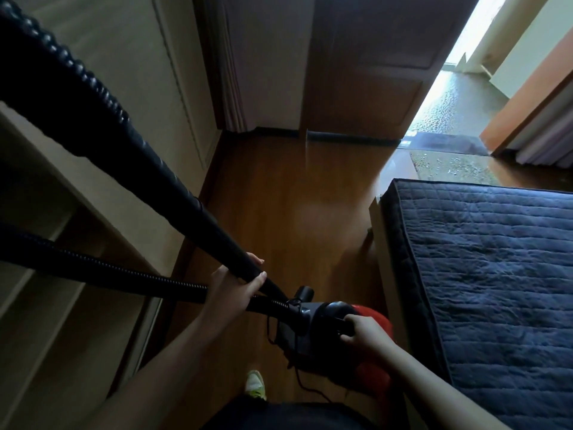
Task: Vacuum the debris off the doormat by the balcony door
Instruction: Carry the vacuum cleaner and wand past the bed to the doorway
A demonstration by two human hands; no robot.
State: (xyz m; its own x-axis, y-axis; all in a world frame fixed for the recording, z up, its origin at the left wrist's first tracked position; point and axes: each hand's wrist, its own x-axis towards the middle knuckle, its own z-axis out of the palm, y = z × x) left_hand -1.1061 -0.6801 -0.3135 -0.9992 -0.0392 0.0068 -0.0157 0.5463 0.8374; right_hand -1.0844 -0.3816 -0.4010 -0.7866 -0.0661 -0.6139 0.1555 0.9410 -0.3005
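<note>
A red and black vacuum cleaner (313, 318) hangs low in front of me. My right hand (361, 332) grips its black handle. My left hand (238, 285) is closed around the black hose (173, 197), which rises up and to the left past the camera. A second loop of ribbed hose (102, 268) runs in from the left. The doormat (449, 166), greyish and speckled with light debris, lies far ahead at the right by the open balcony door (369, 66), partly hidden behind the bed.
A bed with a dark blue quilted cover (483, 259) fills the right side. Pale wardrobe doors (102, 97) line the left. Wooden floor (288, 193) runs between them toward the doorway. A black threshold strip (446, 141) and wet balcony floor (459, 100) lie beyond. My shoe (255, 383) shows below.
</note>
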